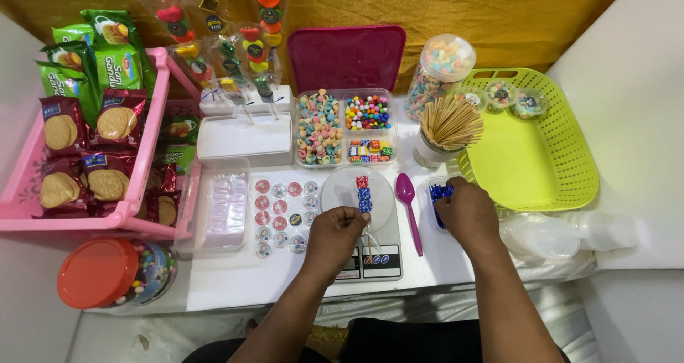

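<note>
My left hand (pixel 335 233) pinches the lower end of a thin wooden skewer threaded with red and blue wrapped candies (pixel 363 193), held over the round white pan of a small kitchen scale (pixel 381 260). My right hand (pixel 467 210) reaches into a small clear tub of shiny blue twist ties (pixel 437 193), fingers closed around some of them. A purple plastic spoon (pixel 407 199) lies between the two hands.
A divided clear tray of mixed candies (pixel 343 128), a cup of skewers (pixel 447 124), a candy jar (pixel 440 67), a green basket (pixel 534 142), a sticker sheet (pixel 283 208), a pink rack of biscuit packs (pixel 85 142), a red-lidded jar (pixel 114 272), clear cups (pixel 563 233).
</note>
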